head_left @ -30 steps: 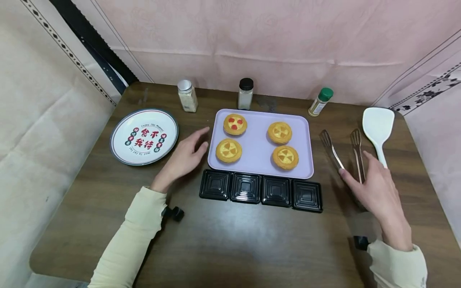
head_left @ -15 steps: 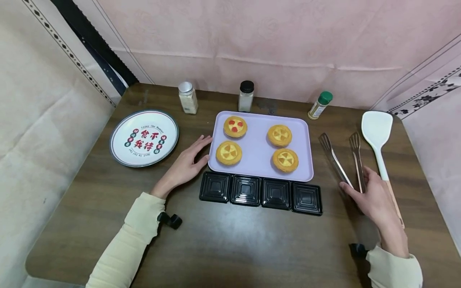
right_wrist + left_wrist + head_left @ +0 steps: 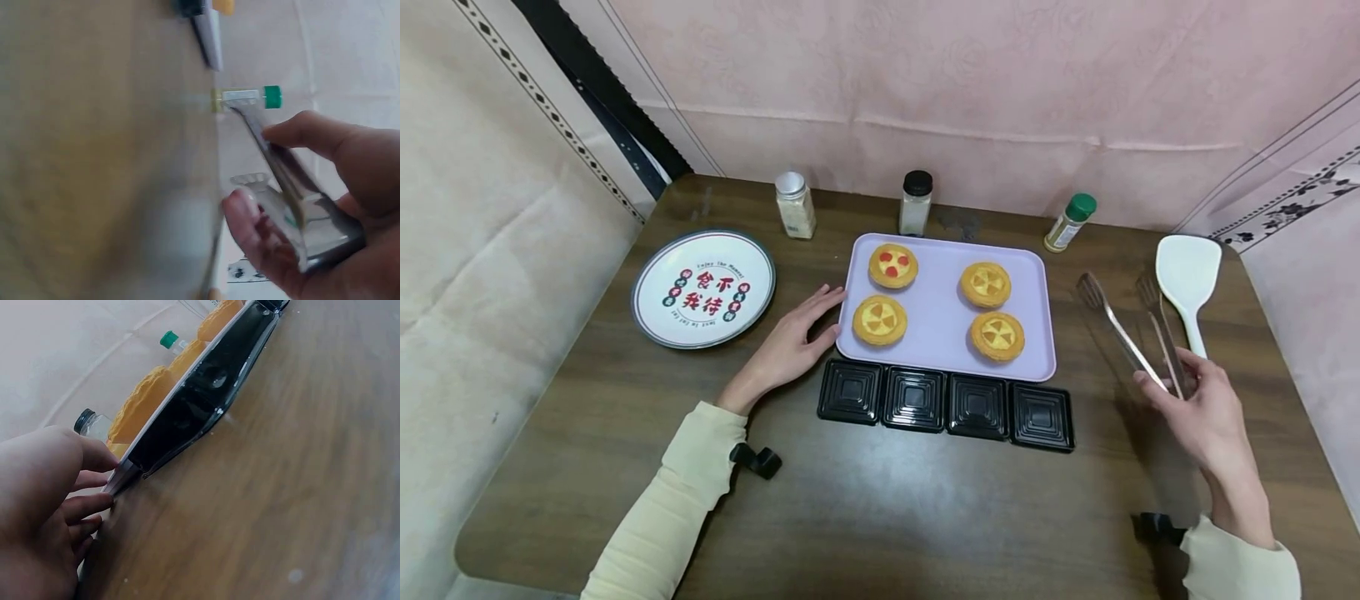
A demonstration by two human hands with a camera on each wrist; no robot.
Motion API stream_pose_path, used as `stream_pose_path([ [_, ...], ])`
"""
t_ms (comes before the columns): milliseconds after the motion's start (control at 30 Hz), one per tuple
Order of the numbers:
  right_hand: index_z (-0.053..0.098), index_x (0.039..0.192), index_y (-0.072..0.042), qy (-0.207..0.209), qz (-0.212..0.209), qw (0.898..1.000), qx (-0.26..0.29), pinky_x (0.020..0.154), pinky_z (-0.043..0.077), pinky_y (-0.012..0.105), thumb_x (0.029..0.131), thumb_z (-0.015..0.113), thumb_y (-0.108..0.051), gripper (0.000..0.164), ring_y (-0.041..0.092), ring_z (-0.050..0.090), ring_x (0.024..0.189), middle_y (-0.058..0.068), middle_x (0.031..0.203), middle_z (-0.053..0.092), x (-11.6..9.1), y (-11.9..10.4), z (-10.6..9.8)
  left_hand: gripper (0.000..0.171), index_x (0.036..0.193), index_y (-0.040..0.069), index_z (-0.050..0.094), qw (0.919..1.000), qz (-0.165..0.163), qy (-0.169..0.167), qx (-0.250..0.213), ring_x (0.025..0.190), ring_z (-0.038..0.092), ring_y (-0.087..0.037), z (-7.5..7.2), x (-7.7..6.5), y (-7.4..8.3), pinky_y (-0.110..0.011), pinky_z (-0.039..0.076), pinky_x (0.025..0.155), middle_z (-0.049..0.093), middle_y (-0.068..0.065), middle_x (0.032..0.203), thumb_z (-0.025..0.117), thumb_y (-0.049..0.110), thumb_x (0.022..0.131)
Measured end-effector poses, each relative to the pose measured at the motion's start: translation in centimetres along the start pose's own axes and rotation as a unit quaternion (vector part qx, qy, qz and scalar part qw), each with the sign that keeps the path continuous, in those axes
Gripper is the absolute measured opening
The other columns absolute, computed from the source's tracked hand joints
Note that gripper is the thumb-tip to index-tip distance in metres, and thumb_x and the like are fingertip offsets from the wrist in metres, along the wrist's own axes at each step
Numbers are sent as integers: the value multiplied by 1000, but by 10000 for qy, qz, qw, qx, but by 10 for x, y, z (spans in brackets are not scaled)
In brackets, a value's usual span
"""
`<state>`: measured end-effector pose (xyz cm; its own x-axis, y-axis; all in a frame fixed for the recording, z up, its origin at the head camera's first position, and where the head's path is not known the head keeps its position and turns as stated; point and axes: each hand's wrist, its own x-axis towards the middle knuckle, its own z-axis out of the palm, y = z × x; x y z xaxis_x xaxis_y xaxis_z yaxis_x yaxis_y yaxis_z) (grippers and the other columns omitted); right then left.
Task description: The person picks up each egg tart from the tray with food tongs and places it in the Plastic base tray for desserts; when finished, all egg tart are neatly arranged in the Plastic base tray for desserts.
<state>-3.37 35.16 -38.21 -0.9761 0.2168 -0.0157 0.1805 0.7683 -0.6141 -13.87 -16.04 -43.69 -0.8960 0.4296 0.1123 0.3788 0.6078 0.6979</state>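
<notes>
Against tray [image 3: 936, 292], left hand [image 3: 784, 346] outstretched; right hand [image 3: 1210, 417] grips tongs [image 3: 295, 180].

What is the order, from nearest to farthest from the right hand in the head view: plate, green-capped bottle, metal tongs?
1. Metal tongs: held in the right hand.
2. Green-capped bottle: back right of the table.
3. Plate: left side.

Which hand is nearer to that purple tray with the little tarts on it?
The left hand: it touches the left edge of the purple tray. The right hand is apart from it, off to the right, holding the metal tongs.
</notes>
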Motion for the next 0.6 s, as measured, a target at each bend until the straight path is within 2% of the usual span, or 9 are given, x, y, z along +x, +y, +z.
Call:
stream_pose_path([
  [33,43,142,5,134,14,9999,101,57,39,21,91,70,-32,68,3,56,66,6,90,62,-1,-4,-3,53,151,17,40,10000,-8,-5,4,146,20,-17,0,0,0,-47,23,114,35,0,155,56,25,101],
  [100,41,145,-1,409,-42,9989,245,56,40,18,89,73,-31,72,-2,56,67,-4,90,59,-2,-16,-7,53,151,18,40,10000,-29,-10,23,146,20,-17,0,0,0,-47,23,114,34,2,156,56,25,101],
  [200,43,148,-13,632,-390,9960,497,57,39,16,86,77,-28,72,1,55,72,-7,91,59,-1,-39,-8,53,151,18,40,10000,-35,-22,50,146,19,-17,0,0,0,-47,23,114,34,2,156,56,25,101],
  [300,45,146,-22,407,-1074,9908,710,51,44,19,85,78,-21,69,5,58,69,-2,104,60,6,-69,-1,52,151,17,40,10000,-12,-16,67,146,19,-17,0,0,0,-48,22,114,34,1,156,55,25,102],
  [400,45,146,-25,-50,-1721,9816,822,43,46,24,87,77,-16,68,10,63,60,-2,106,65,14,-97,12,52,151,17,39,10000,8,-18,70,146,20,-18,0,-1,1,-50,21,114,34,0,156,54,26,102],
  [433,45,146,-24,-218,-1851,9791,815,42,47,26,87,77,-15,67,13,63,58,-1,108,65,17,-105,17,52,152,17,39,10000,0,-22,72,146,19,-18,0,-1,1,-51,21,114,34,0,156,53,26,103],
  [500,47,144,-22,-370,-2046,9760,646,45,46,26,87,77,-18,65,17,62,64,3,101,67,23,-120,30,52,152,17,38,10000,-14,-35,72,146,19,-19,0,-2,1,-52,20,114,33,0,156,53,27,103],
  [600,50,142,-19,-628,-1981,9772,443,51,46,28,86,78,-27,63,21,58,72,3,95,66,30,-138,48,52,152,18,37,9999,-63,-63,88,146,18,-17,0,-2,1,-52,20,114,32,2,156,51,29,103],
])
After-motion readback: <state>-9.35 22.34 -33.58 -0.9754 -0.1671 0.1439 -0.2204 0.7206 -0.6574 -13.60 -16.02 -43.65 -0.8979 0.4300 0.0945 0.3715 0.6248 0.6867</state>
